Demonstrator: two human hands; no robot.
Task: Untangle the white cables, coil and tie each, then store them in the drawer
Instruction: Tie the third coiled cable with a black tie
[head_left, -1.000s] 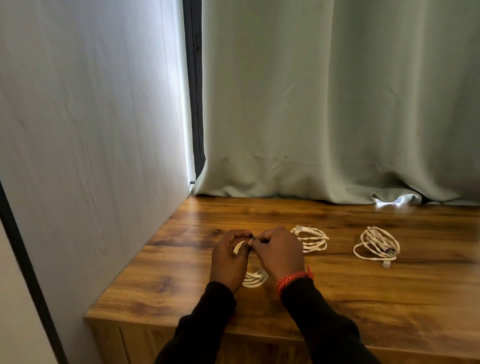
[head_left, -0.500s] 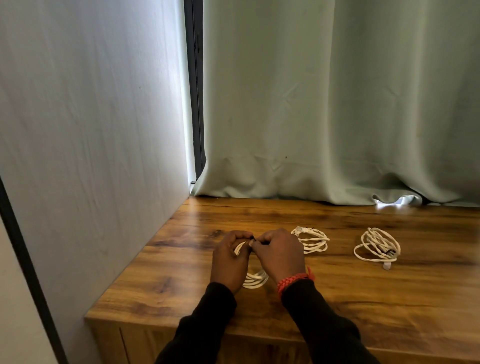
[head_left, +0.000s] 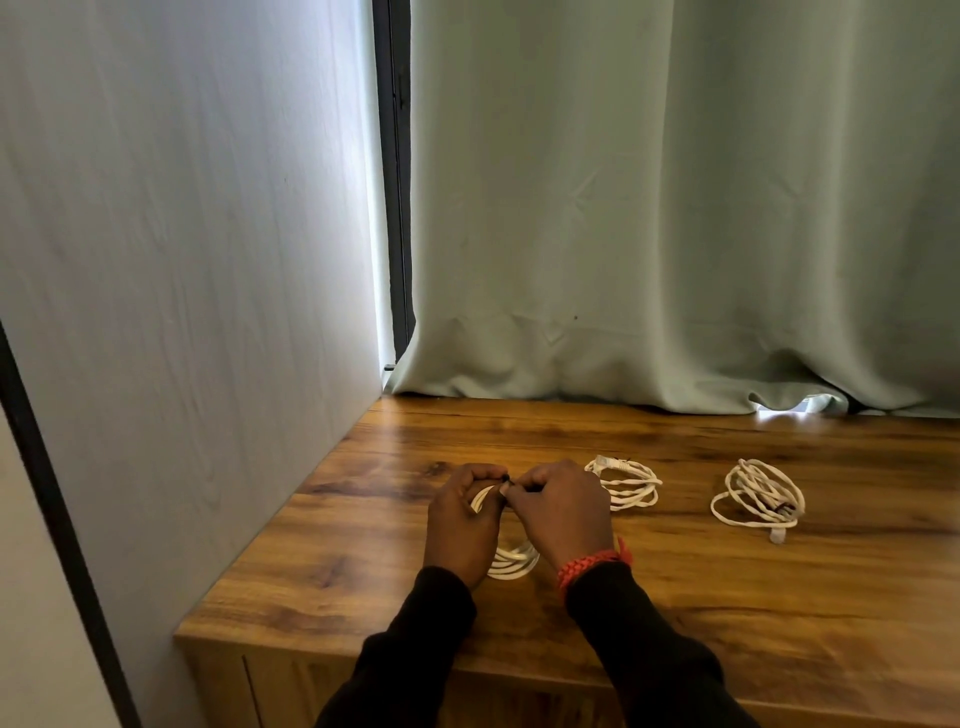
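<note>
Three white cable coils lie on the wooden cabinet top (head_left: 675, 613). The leftmost coil (head_left: 511, 564), neat and round, sits near the front left under two hands. The left hand (head_left: 462, 525) and right hand (head_left: 563, 512), fingers curled, pinch a small dark tie (head_left: 506, 480) at the coil's far edge. The middle coil (head_left: 626, 483) lies just beside the right hand; the right coil (head_left: 758, 499), looser, lies well apart.

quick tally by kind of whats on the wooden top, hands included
cable coils: 3, one in the hands, one beside them, one far right
hands: 2, left, right
red wristbands: 1
total: 6
</note>
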